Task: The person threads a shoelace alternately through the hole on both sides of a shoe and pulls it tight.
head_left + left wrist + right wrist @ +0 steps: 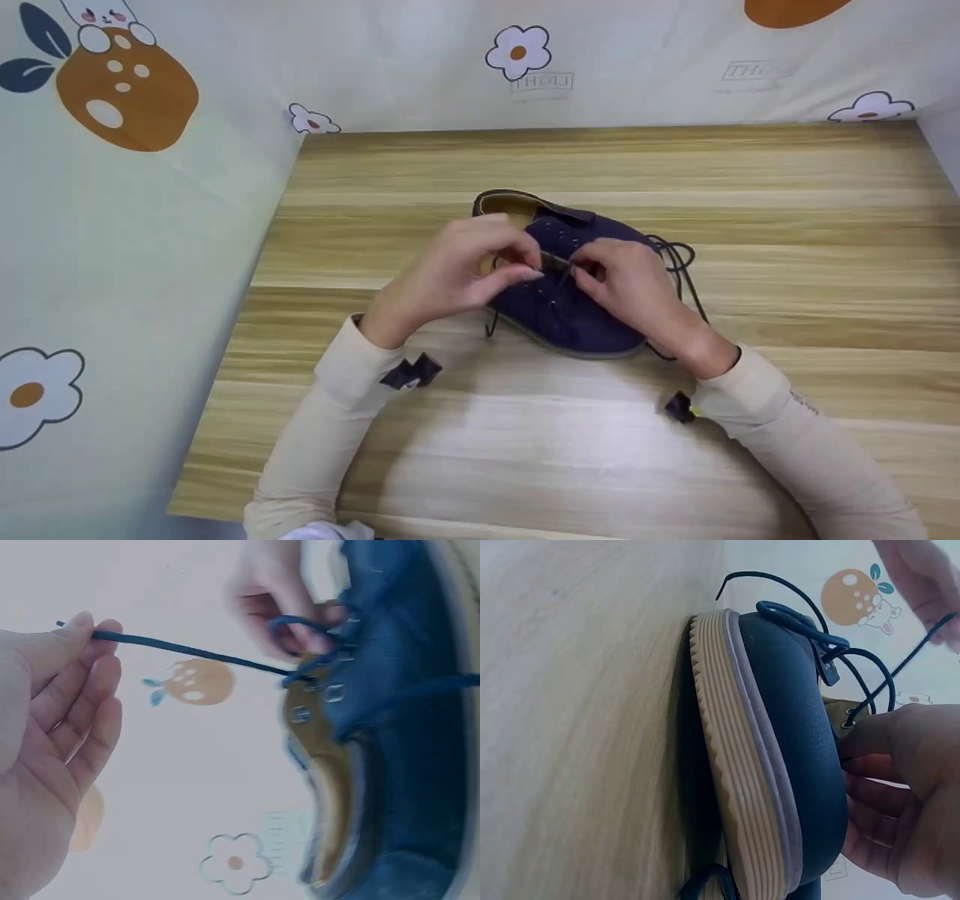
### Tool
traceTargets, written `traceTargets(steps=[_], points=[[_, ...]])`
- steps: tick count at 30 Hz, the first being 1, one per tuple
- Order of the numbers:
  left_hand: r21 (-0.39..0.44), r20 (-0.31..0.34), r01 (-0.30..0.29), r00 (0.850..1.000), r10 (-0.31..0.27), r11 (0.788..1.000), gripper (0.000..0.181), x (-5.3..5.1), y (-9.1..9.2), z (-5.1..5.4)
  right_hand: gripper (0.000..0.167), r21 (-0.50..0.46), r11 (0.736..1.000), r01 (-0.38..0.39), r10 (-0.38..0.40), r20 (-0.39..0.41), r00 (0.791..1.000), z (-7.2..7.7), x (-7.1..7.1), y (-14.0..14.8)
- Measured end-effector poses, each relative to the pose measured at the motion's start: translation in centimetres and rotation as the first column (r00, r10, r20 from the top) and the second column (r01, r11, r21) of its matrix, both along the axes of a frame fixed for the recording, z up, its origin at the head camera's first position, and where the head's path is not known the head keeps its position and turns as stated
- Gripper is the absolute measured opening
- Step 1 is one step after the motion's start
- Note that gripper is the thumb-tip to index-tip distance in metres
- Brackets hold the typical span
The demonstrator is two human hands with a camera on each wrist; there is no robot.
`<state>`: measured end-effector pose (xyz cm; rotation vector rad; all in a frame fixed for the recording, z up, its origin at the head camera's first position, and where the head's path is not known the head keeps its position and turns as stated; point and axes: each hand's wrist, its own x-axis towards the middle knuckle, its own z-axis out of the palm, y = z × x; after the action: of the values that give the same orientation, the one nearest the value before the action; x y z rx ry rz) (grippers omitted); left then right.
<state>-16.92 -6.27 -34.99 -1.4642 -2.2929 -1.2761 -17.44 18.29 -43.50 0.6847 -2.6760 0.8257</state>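
A dark blue lace-up shoe (592, 322) lies on the table, its opening toward the back left. My left hand (469, 266) pinches a dark lace (187, 653) between thumb and finger; in the left wrist view the lace runs taut to an eyelet. My right hand (634, 281) holds the shoe's eyelet flap, with fingertips at the tan-lined edge (841, 714). Loops of lace stand above the shoe in the right wrist view. The exact hold of the right fingertips is partly hidden.
More lace (686, 274) trails over the table on the right side of the shoe. The wood-grain table (375, 172) meets a patterned cloth wall (420, 67) at the back and left. Small dark devices sit on both wrists.
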Motion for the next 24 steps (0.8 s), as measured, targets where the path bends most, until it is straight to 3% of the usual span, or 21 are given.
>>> traceTargets(steps=[2, 6, 9, 14, 17, 20, 22, 24], points=[[0.072, 0.099, 0.024, 0.995, -0.031, 0.997, 0.012, 0.4, -0.6, 0.6, 0.006, -0.002, 1.0, 0.004, -0.004, 0.001, 1.0, 0.0, 0.0, 0.0], [0.168, 0.252, 0.044, 0.964, -0.086, 0.985, 0.009, 1.1, -1.4, 1.5, 0.007, 0.001, 1.0, 0.008, -0.008, 0.002, 1.0, 0.0, 0.0, 0.1], [0.204, 0.281, 0.047, 0.954, -0.105, 0.978, 0.007, 1.7, -2.1, 2.1, 0.008, 0.007, 1.0, 0.004, -0.004, 0.006, 1.0, 0.0, 0.1, 0.0], [0.251, 0.243, 0.045, 0.964, -0.108, 0.967, 0.007, 2.7, -3.3, 3.3, 0.009, 0.01, 1.0, 0.0, -0.001, 0.01, 1.0, 0.0, 0.1, -0.1], [0.191, 0.201, -0.017, 0.979, -0.022, 0.981, 0.006, 2.9, -3.7, 3.9, 0.009, 0.008, 1.0, 0.0, 0.0, 0.007, 1.0, 0.1, 0.1, -0.1], [0.01, 0.14, -0.157, 0.978, 0.154, 0.988, 0.007, 2.5, -3.5, 3.7, 0.009, 0.007, 1.0, 0.001, -0.001, 0.003, 1.0, 0.1, 0.2, -0.1], [-0.162, 0.082, -0.263, 0.957, 0.278, 0.951, 0.012, 2.0, -3.2, 3.2, 0.009, 0.007, 1.0, 0.002, -0.002, 0.004, 1.0, 0.1, 0.2, -0.1], [-0.323, 0.033, -0.336, 0.93, 0.365, 0.885, 0.015, 1.4, -2.7, 2.3, 0.009, 0.009, 1.0, 0.003, -0.003, 0.005, 1.0, 0.1, 0.2, -0.1]])
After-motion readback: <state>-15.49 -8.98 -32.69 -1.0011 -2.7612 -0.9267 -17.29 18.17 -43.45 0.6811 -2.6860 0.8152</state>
